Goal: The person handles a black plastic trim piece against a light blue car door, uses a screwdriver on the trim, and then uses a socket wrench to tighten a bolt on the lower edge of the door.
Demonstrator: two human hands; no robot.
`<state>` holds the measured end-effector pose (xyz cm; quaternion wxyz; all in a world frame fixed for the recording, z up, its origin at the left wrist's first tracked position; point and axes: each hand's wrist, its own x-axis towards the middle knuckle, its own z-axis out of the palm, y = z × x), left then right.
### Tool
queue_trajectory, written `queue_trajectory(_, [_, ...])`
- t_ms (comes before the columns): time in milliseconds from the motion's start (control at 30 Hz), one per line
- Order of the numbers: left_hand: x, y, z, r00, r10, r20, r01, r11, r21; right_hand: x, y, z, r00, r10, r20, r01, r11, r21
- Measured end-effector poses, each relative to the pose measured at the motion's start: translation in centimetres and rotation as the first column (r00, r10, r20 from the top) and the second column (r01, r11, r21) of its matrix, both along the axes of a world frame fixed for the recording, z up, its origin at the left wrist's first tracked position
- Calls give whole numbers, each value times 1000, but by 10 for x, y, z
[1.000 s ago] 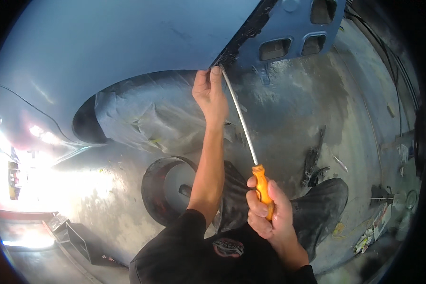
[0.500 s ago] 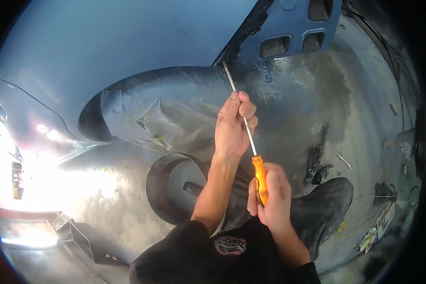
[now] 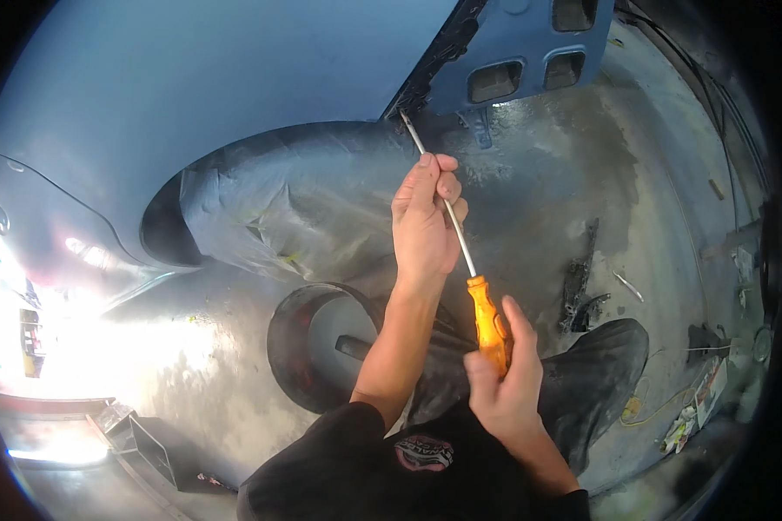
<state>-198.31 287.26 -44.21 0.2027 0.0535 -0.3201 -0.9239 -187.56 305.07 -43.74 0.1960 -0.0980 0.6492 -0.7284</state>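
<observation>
Orange marks the handle of the screwdriver, which slants from the person's lap up to the lower end of a dark, ragged strip on the bodywork; its tip is at that end, too small to tell whether it is wedged in. The left hand is closed round the metal shaft, its fingers hiding a stretch of it. The right hand is spread at the handle, thumb and forefinger on opposite sides of its lower part; how firmly they touch it I cannot tell.

Left of the strip curves a large blue panel, and to its right hangs a blue section with rounded openings. Below the panel, creased sheeting fills the wheel arch. A round tub stands on the floor beneath, with a dark object in it; the left forearm crosses in front and hides part of its right side. At right, a bent, dark-clad leg covers some floor. Just beyond it lie a black piece and a slim pale item. A black box-like frame sits at lower left, well apart from the hands.
</observation>
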Motion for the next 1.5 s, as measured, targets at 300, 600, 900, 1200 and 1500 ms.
queue_trajectory(300, [-6,3,9,999,40,13,-41,999,9,2,3,4,886,152,438,27,926,-376])
queue_trajectory(600, [-8,7,13,995,92,27,-91,995,-35,-11,11,0,991,10,-134,6,993,117])
queue_trajectory(900, [-8,4,13,994,103,34,-103,995,6,8,5,-3,989,146,32,-139,975,-176])
queue_trajectory(1200, [-13,-2,9,997,78,11,-78,997,-16,5,-1,-14,763,103,-638,207,896,392])
queue_trajectory(1500, [-45,-33,-18,912,408,-48,-399,850,-345,-1,-4,-7,749,53,-660,218,922,321])
